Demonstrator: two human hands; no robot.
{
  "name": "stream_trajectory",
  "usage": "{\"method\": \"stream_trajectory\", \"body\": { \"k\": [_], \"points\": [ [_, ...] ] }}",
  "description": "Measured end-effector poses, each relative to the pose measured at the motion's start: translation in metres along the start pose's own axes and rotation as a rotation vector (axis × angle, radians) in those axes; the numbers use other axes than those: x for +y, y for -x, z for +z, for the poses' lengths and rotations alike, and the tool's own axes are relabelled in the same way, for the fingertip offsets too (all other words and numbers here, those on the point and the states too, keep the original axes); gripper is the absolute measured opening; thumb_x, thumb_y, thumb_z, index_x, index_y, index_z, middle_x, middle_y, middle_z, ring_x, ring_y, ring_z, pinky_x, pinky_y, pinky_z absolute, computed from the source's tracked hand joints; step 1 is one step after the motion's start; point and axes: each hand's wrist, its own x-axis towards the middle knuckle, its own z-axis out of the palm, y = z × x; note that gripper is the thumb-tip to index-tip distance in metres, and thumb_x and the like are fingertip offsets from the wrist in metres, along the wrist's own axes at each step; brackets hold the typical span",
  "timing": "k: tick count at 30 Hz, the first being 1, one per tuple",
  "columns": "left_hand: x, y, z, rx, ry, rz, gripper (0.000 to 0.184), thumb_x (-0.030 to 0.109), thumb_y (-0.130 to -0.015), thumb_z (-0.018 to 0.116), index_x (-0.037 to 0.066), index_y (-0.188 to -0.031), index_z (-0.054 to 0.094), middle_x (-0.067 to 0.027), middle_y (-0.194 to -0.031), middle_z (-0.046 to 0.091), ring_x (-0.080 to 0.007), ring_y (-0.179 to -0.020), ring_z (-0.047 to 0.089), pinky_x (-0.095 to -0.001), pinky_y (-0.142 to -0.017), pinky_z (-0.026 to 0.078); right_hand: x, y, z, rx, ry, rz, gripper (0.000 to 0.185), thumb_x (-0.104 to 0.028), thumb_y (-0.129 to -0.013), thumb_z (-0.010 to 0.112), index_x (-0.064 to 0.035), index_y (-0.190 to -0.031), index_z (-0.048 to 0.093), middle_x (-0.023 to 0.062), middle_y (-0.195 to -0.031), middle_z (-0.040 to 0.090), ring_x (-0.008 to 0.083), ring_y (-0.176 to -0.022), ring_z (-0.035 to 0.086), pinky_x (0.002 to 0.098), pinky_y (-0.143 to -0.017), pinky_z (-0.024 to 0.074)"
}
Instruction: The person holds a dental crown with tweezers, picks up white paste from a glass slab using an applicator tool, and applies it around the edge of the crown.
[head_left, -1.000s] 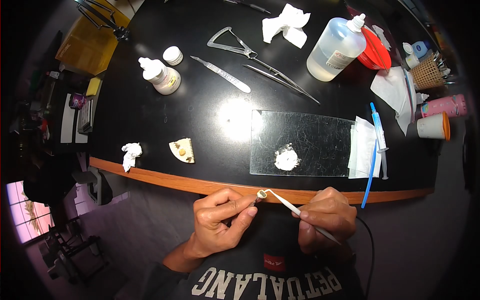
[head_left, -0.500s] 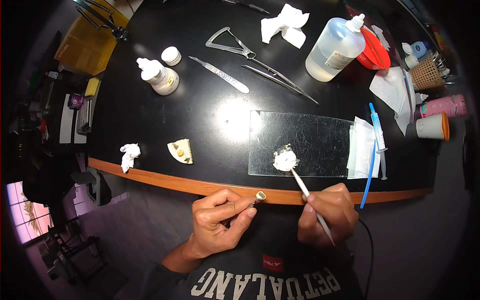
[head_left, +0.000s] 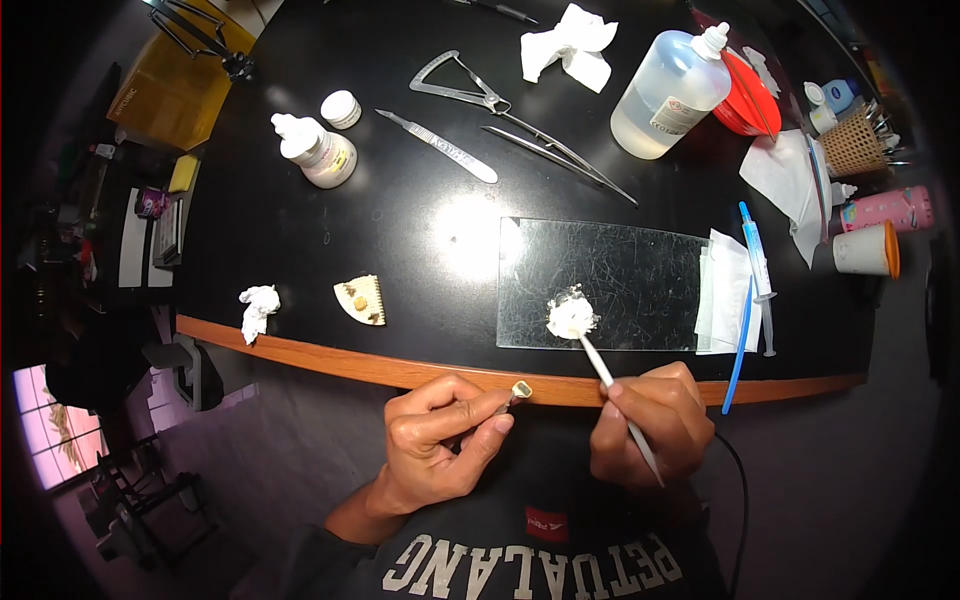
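My left hand [head_left: 440, 435] pinches a small tooth-shaped crown [head_left: 521, 389] with a cream rim and a greyish hollow, held just off the table's front edge. Pen-style, my right hand [head_left: 655, 425] grips a slim white stick-like tool [head_left: 597, 362], slanted up to the left. The far tip of that tool is in a white paste-like heap [head_left: 571, 314], so the tip itself is hidden. This heap lies on a scratched glass slab [head_left: 640, 270]. Folded white tissue [head_left: 733, 300] rests at the slab's right end.
Beyond the slab lie tweezers [head_left: 560, 160], a caliper [head_left: 455, 90] and a scalpel [head_left: 440, 145]. A large clear bottle [head_left: 665, 100] and a small white-capped bottle [head_left: 318, 155] stand farther back. Blue syringe [head_left: 755, 260] at right; toothed cream wedge [head_left: 360, 300] and crumpled tissue [head_left: 260, 312] at left.
The white tool and my right hand have shifted slightly up and left, its tip still in the white heap. My left hand and the crown look nearly unmoved.
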Motion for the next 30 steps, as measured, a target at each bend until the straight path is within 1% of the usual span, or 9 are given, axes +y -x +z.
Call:
{"method": "stream_trajectory", "body": {
  "k": [2, 8, 11, 20, 23, 26, 29, 30],
  "points": [
    [-0.001, 0.0, 0.0, 0.001, 0.004, 0.01, 0.028, -0.005, -0.088, 0.08, -0.005, -0.116, 0.08, -0.0054, -0.079, 0.067, -0.0045, -0.058, 0.054, -0.0218, -0.05, 0.039, -0.002, 0.001, -0.003, 0.029, -0.138, 0.018, 0.025, 0.005, -0.077, 0.072, -0.0028, -0.101, 0.072, 0.0069, -0.083, 0.072, 0.0182, -0.062, 0.066, 0.0289, -0.057, 0.0553],
    [-0.001, 0.0, 0.0, -0.001, -0.01, 0.012, 0.026, -0.005, -0.087, 0.081, -0.005, -0.114, 0.081, -0.006, -0.08, 0.068, -0.0039, -0.057, 0.054, -0.0217, -0.05, 0.039, -0.003, -0.009, -0.011, -0.028, -0.32, 0.077, 0.023, 0.005, -0.078, 0.07, -0.0065, -0.098, 0.072, 0.0045, -0.074, 0.074, 0.0158, -0.058, 0.07, 0.0268, -0.054, 0.0549],
    [0.009, -0.002, -0.001, -0.016, -0.037, -0.081, 0.019, -0.004, -0.083, 0.077, -0.007, -0.102, 0.08, -0.0101, -0.076, 0.067, -0.0147, -0.065, 0.062, -0.0265, -0.059, 0.045, -0.001, -0.01, -0.009, -0.021, -0.358, 0.07, 0.024, 0.005, -0.077, 0.07, -0.0061, -0.097, 0.073, 0.004, -0.071, 0.074, 0.0147, -0.056, 0.07, 0.026, -0.052, 0.0543],
    [0.012, -0.004, -0.001, -0.024, -0.039, -0.102, 0.02, -0.003, -0.083, 0.079, -0.007, -0.103, 0.081, -0.01, -0.077, 0.067, -0.0141, -0.065, 0.062, -0.0265, -0.058, 0.044, 0.001, -0.009, -0.006, -0.014, -0.384, 0.051, 0.025, 0.005, -0.075, 0.07, -0.006, -0.097, 0.075, 0.0038, -0.072, 0.074, 0.0146, -0.056, 0.07, 0.0259, -0.052, 0.0549],
    [0.003, -0.003, 0.0, -0.014, -0.008, -0.002, 0.025, -0.005, -0.086, 0.082, -0.005, -0.111, 0.081, -0.0058, -0.08, 0.068, -0.0031, -0.056, 0.054, -0.0207, -0.05, 0.039, 0.002, -0.009, -0.007, -0.035, -0.384, 0.049, 0.025, 0.005, -0.075, 0.07, -0.0059, -0.097, 0.074, 0.0041, -0.072, 0.074, 0.0148, -0.056, 0.07, 0.0261, -0.052, 0.0552],
    [0.004, -0.003, 0.0, -0.017, -0.005, -0.011, 0.025, -0.005, -0.086, 0.082, -0.006, -0.111, 0.081, -0.0059, -0.08, 0.068, -0.0031, -0.057, 0.054, -0.0207, -0.05, 0.039, 0.002, -0.01, -0.009, -0.047, -0.375, 0.042, 0.026, 0.005, -0.075, 0.07, -0.0055, -0.098, 0.074, 0.0044, -0.072, 0.074, 0.0151, -0.057, 0.071, 0.0263, -0.052, 0.0554],
    [0.009, -0.002, -0.001, -0.018, -0.021, -0.097, 0.023, -0.003, -0.084, 0.08, -0.006, -0.106, 0.081, -0.0096, -0.077, 0.067, -0.0137, -0.066, 0.062, -0.026, -0.059, 0.044, 0.003, -0.007, -0.009, -0.039, -0.383, 0.054, 0.026, 0.005, -0.075, 0.07, -0.0054, -0.099, 0.074, 0.0046, -0.073, 0.074, 0.0155, -0.057, 0.071, 0.0265, -0.052, 0.0555],
    [0.01, -0.002, -0.001, -0.019, -0.024, -0.096, 0.022, -0.003, -0.083, 0.08, -0.006, -0.106, 0.081, -0.0096, -0.077, 0.067, -0.0137, -0.066, 0.062, -0.026, -0.059, 0.044, 0.002, -0.008, -0.009, -0.042, -0.38, 0.051, 0.026, 0.005, -0.075, 0.07, -0.0054, -0.099, 0.074, 0.0047, -0.073, 0.074, 0.0155, -0.057, 0.071, 0.0265, -0.052, 0.0555]
  ]
}}
